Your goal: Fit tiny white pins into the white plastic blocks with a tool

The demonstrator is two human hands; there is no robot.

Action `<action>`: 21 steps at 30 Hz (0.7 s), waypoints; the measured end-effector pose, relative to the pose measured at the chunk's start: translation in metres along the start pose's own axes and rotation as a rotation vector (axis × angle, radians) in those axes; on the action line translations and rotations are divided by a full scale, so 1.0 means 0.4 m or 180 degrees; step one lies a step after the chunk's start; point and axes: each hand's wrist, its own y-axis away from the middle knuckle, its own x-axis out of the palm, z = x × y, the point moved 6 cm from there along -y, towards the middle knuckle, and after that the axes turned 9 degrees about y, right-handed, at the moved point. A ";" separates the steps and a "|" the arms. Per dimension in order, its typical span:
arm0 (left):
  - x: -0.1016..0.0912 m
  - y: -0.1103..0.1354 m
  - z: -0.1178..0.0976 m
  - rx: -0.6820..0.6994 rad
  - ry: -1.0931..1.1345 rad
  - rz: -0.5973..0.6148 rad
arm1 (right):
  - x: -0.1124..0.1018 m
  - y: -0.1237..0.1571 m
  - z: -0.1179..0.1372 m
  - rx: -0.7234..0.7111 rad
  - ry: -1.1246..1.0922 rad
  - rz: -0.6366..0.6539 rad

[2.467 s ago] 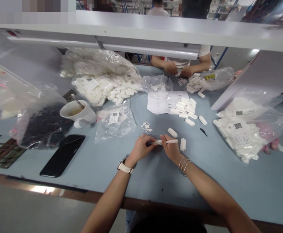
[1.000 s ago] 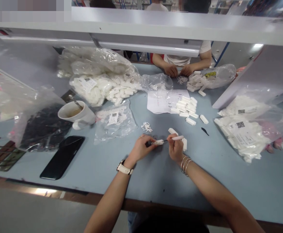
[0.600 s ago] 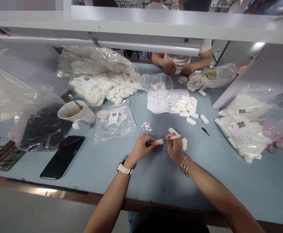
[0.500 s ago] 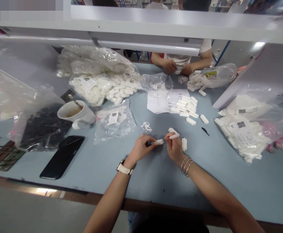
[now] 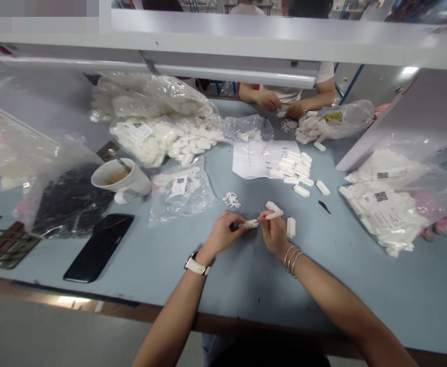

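Between the thumb and fingers of my left hand [image 5: 225, 233] is a small white plastic piece [image 5: 249, 224], held level just above the blue table. My right hand [image 5: 274, 232] is closed around a white pen-like tool [image 5: 274, 214], its front end at the right end of the piece. The fingers cover the tool's tip. Right beside my right hand, a similar white piece [image 5: 291, 227] lies on the table. Another white piece [image 5: 271, 206] lies just beyond the tool. A little pile of tiny white parts [image 5: 231, 200] is ahead of my left hand.
Ahead lie loose white pieces [image 5: 294, 168] and a paper sheet [image 5: 246, 165]. Filled bags [image 5: 162, 140] stand back left, another bag [image 5: 388, 209] right. A mug [image 5: 126, 181] and phone [image 5: 99, 248] are left. Across the table, a co-worker's hands [image 5: 282, 104] handle a white piece.
My right hand has shifted slightly left with the pen-like tool, closer to the piece. My left hand stays nearly still. The co-worker's hand has moved slightly.
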 end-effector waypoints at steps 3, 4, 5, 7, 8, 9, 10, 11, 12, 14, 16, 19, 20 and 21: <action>0.001 -0.001 0.002 -0.0041 -0.0006 0.0028 | 0.003 0.006 -0.010 0.0147 -0.0193 -0.0012; 0.001 -0.001 0.002 -0.0048 -0.0009 0.0043 | 0.004 0.008 -0.014 0.0205 -0.0268 -0.0023; 0.001 -0.001 0.002 -0.0047 -0.0008 0.0052 | 0.005 0.010 -0.018 0.0264 -0.0332 -0.0033; 0.001 -0.001 0.002 -0.0030 -0.0003 0.0067 | 0.008 0.012 -0.024 0.0357 -0.0404 -0.0024; 0.001 -0.001 0.002 -0.0016 -0.0001 0.0073 | 0.009 0.012 -0.026 0.0399 -0.0415 -0.0006; 0.002 -0.001 0.002 -0.0002 -0.0001 0.0073 | 0.011 0.012 -0.027 0.0434 -0.0415 0.0020; 0.002 -0.001 0.002 0.0012 -0.0004 0.0065 | 0.012 0.012 -0.028 0.0461 -0.0411 0.0049; 0.001 -0.001 0.003 0.0023 -0.0004 0.0054 | 0.014 0.012 -0.029 0.0478 -0.0411 0.0077; 0.001 -0.001 0.003 0.0031 -0.0003 0.0041 | 0.015 0.011 -0.029 0.0488 -0.0419 0.0101; 0.001 -0.001 0.003 0.0043 0.0006 0.0016 | 0.017 0.011 -0.031 0.0495 -0.0462 0.0127; 0.001 -0.001 0.004 0.0039 0.0003 0.0015 | 0.019 0.011 -0.032 0.0488 -0.0519 0.0149; 0.002 -0.001 0.005 0.0019 -0.0013 0.0020 | 0.022 0.012 -0.034 0.0501 -0.0542 0.0181; 0.002 -0.001 0.005 0.0016 -0.0012 0.0020 | 0.023 0.012 -0.034 0.0513 -0.0528 0.0184; 0.001 -0.001 0.005 0.0018 -0.0011 0.0019 | 0.022 0.012 -0.035 0.0527 -0.0514 0.0178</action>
